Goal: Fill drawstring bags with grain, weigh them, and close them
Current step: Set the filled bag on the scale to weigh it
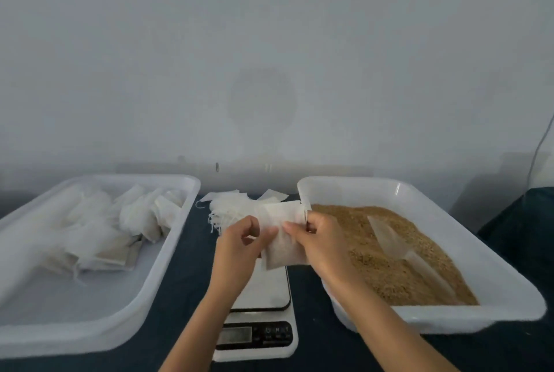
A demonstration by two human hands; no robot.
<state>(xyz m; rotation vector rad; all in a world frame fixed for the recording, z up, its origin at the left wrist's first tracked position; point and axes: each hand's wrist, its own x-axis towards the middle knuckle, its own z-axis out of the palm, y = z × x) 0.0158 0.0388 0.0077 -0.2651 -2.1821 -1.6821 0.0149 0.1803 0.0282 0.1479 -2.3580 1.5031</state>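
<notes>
Scale [259, 305]: above it, left hand [239, 247] and right hand [314, 239] pinch empty bag [283, 239]; opening step, grain [389, 251] scooping likely next.

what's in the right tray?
Right tray holds brown grain with a clear scoop lying on it. The tray floor is covered by grain.

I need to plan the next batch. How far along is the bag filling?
Done: a pile of filled bags lies in the left tray. In hand: both hands, left and right, hold one bag above the scale; I cannot tell its fill. Left: empty bags wait behind, and grain still fills the right tray.
</notes>
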